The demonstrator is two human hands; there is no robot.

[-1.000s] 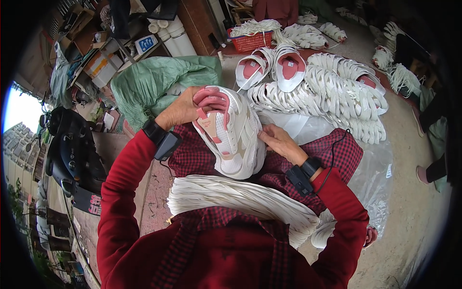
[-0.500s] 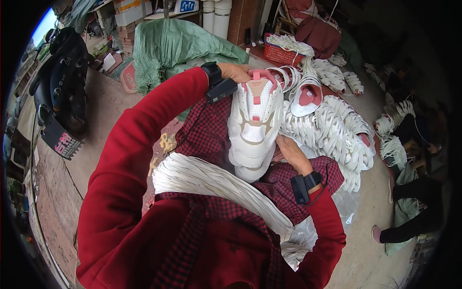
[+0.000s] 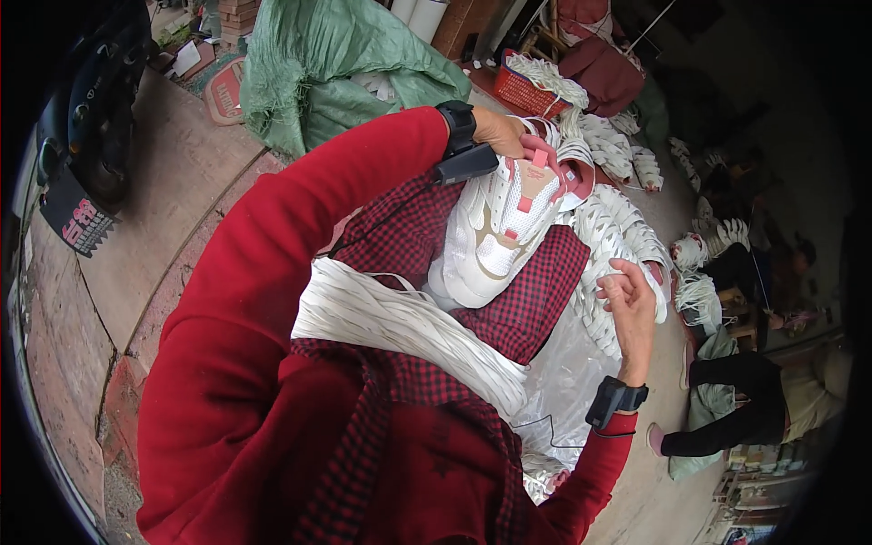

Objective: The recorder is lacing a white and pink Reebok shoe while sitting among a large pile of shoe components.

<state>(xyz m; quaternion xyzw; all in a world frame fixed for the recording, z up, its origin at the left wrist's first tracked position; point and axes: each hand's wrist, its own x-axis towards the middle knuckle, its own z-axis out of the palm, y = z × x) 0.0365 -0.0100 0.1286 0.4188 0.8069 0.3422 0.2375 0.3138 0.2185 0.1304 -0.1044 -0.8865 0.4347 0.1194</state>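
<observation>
A white, beige and pink sneaker [image 3: 497, 238] lies over my checked lap, its toe toward me. My left hand [image 3: 500, 133] grips it at the pink collar by the heel end; the fingers inside the opening are partly hidden. Off to the right, my right hand [image 3: 629, 307] is raised away from the sneaker with fingers loosely bent and apart, holding nothing visible. Just beyond it runs a row of nested white shoe uppers [image 3: 607, 243]. Across my lap stretches a thick bundle of white laces [image 3: 400, 320].
A green woven sack [image 3: 309, 86] stands ahead on the left, a red basket [image 3: 525, 94] with laces farther right. Clear plastic [image 3: 568, 386] lies beside my right forearm. A parked motorbike [image 3: 95, 109] is at far left. Another person's dark-trousered legs [image 3: 727, 400] are at right.
My right hand has left the sneaker's side and swung out to the right. The left hand keeps its hold, and the sneaker now leans with its heel more to the right. The view has shifted.
</observation>
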